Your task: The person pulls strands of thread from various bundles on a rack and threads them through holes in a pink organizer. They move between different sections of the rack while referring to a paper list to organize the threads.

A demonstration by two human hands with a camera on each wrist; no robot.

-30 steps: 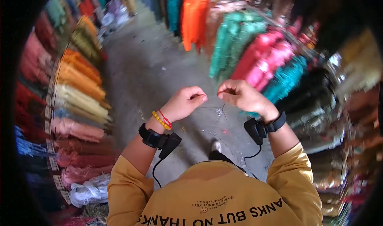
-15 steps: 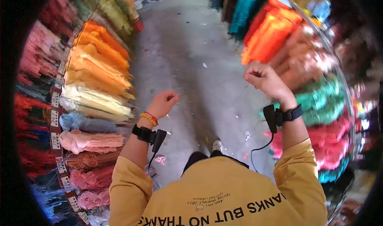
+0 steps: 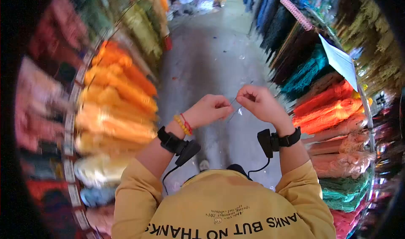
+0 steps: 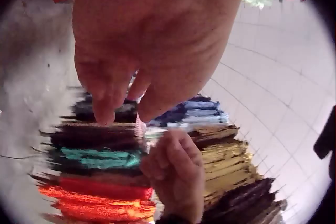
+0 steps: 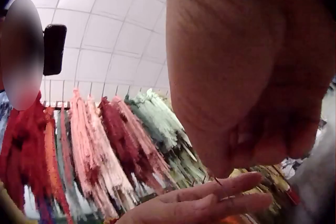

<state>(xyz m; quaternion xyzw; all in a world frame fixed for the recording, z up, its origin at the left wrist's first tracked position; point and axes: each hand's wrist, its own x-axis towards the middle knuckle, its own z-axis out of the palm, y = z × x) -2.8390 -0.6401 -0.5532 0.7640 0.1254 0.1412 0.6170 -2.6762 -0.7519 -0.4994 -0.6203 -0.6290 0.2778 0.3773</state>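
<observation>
I stand in an aisle with both hands raised close together in front of my chest. My left hand (image 3: 209, 109) pinches a thin thread (image 3: 233, 99) with curled fingertips. My right hand (image 3: 258, 102) pinches the same thread a little to the right, fingers curled. The thread runs as a fine slanted line between and past the two hands. In the right wrist view my right hand (image 5: 247, 77) fills the frame, a thin red strand (image 5: 218, 182) at its fingertips, and the left hand's fingers (image 5: 210, 203) lie just below. In the left wrist view the left hand (image 4: 142, 50) is above the right hand (image 4: 176, 174).
Hanging bundles of coloured tassels line both sides: orange and yellow ones (image 3: 114, 99) on the left, teal, orange and pink ones (image 3: 329, 104) on the right. A grey concrete floor (image 3: 211, 53) runs ahead between them. A white paper sheet (image 3: 339, 62) sticks out from the right rack.
Half a second ago the hands were apart with the right one raised high; now they have come together on the thread. The view has swung along the aisle.
</observation>
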